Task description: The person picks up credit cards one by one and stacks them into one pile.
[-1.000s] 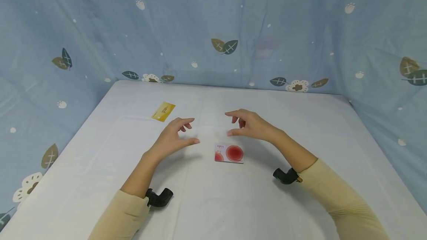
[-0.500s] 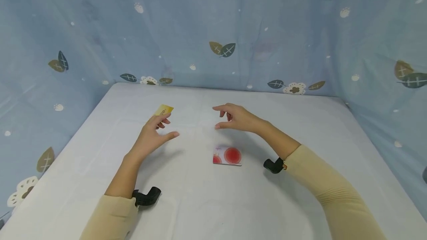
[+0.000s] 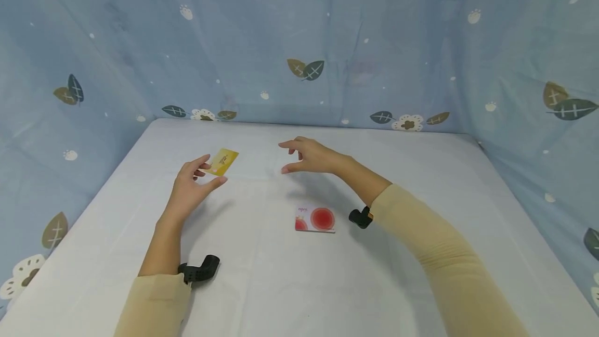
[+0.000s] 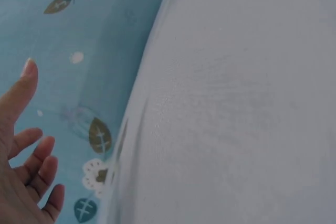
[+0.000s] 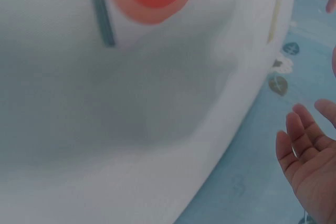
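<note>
My left hand [image 3: 188,191] hovers at the near left side of a yellow card [image 3: 223,161], its thumb and fingers spread and overlapping the card's near end in the head view. That card lies flat, and the right wrist view shows it as a thin yellow strip [image 5: 275,18]. Right of the card, my right hand [image 3: 314,156] is held above the table with thumb and fingers apart, holding nothing. Nearer to me lies a white box-like card with red circles [image 3: 315,219], thicker than the yellow one. The left wrist view catches the relaxed fingers of the left hand [image 4: 26,182].
A white cloth covers the table [image 3: 271,285]. Blue curtain [image 3: 243,40] with leaf and flower prints closes off the back and both sides. A black wrist mount [image 3: 200,269] sits on the left forearm, another mount [image 3: 361,217] on the right.
The left hand has moved left until it reaches the yellow card's side. My right hand has also shifted left and slightly away from me. Both cards stay where they were.
</note>
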Available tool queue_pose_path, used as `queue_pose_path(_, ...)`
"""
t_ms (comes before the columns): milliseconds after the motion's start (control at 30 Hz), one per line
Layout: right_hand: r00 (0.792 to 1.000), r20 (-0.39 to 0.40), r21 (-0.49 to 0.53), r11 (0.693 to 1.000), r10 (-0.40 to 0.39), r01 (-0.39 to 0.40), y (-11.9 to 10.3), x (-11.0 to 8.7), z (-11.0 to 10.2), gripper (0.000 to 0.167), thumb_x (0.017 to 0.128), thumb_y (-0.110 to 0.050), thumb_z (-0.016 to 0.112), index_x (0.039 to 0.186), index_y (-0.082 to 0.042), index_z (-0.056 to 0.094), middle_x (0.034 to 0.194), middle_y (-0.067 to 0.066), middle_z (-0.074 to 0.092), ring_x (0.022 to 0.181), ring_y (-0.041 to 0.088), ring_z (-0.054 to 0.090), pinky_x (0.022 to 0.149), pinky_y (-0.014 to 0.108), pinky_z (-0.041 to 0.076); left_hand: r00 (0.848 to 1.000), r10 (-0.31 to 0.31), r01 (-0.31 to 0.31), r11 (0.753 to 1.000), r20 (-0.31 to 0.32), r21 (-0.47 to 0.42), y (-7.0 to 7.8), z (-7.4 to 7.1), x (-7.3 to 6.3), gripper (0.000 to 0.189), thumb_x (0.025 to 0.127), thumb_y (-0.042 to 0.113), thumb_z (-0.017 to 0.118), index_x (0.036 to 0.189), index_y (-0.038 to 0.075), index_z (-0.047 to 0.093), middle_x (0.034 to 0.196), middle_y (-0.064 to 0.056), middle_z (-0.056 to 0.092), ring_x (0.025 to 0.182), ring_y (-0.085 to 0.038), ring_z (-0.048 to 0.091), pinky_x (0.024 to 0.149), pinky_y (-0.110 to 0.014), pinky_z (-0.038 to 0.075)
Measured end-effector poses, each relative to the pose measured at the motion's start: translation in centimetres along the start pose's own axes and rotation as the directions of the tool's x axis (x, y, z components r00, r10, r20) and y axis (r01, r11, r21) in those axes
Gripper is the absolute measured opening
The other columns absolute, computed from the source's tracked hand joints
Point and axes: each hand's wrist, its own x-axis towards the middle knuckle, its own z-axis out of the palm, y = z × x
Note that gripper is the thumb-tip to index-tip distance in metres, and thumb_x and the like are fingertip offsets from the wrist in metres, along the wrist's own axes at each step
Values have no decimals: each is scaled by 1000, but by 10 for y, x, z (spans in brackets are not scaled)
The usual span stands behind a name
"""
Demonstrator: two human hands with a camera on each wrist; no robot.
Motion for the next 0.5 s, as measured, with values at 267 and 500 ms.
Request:
queue_pose_path(267,998,64,2,1000,-11,11,-2,27,16,79,83,-46,69,147,-14,34,131,15,50,108,28,54,84,31,45,992,-88,98,989,-96,108,-10,11,12,72,88,38,65,143,1,37,125,-21,46,112,-38,37,85,-43,32)
queue_pose_path(500,992,121,-68,998,18,-10,-6,48,27,81,85,-48,66,149,-14,30,134,13,45,122,23,48,100,36,40,988,-129,148,954,-88,259,-22,20,19,73,90,39,62,143,-2,34,130,-32,36,119,-49,27,94,-60,22)
